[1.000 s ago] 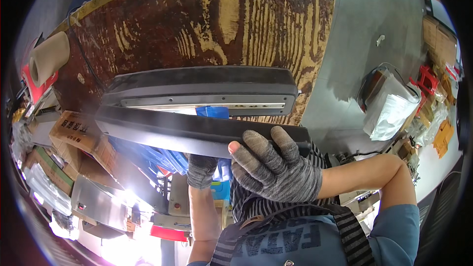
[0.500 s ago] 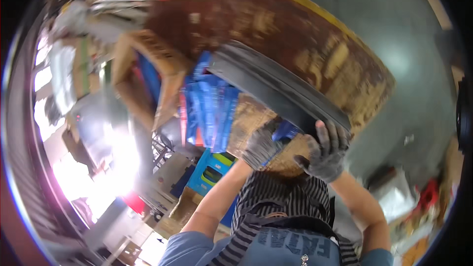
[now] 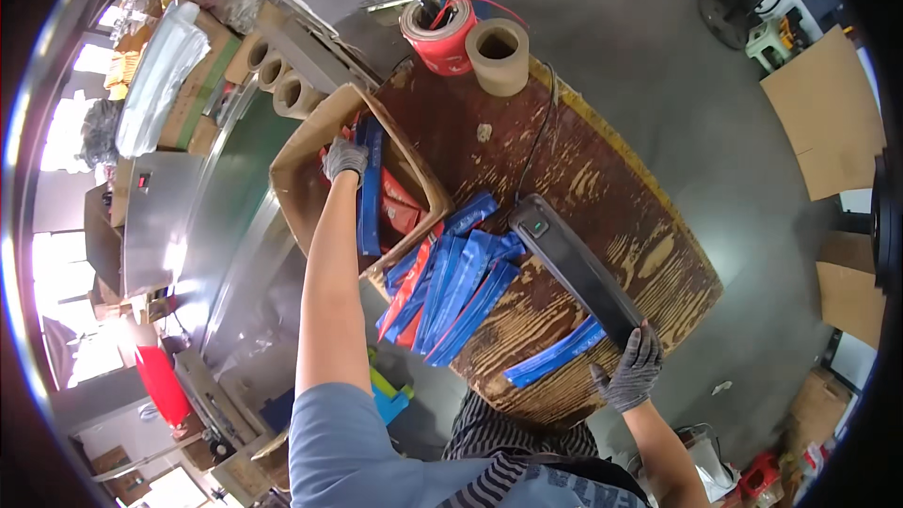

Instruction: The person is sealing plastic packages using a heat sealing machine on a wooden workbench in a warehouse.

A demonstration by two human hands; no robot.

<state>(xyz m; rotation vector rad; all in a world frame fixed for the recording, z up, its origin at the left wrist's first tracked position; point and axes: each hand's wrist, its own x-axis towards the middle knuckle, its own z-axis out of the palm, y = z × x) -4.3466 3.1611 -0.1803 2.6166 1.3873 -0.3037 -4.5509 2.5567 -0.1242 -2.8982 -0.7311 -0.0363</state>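
My left hand (image 3: 345,159), in a grey glove, reaches into an open cardboard box (image 3: 428,190). Its fingers curl down among the packets; what they hold, if anything, is hidden. Beside it, a long flat blue packet (image 3: 370,202) lies over red packets (image 3: 400,214) in the box. My right hand (image 3: 632,372), also gloved, rests against the near end of a long black bar-shaped machine, seemingly a bag sealer (image 3: 578,268), fingers stretched and thumb apart. One flat blue packet (image 3: 553,355) lies on the table with its end against the sealer.
Several blue and red packets (image 3: 456,292) are piled between box and sealer on the worn wooden table (image 3: 649,259). A cable (image 3: 534,146) runs from the sealer past a brown tape roll (image 3: 499,56) and a red roll (image 3: 442,42). Cardboard rolls (image 3: 293,96) stand beyond the box.
My left hand has left the sealer's near end and gone far left into the box. The right hand stays at the sealer's end. The view has turned, and the blue packet by the sealer shows more fully.
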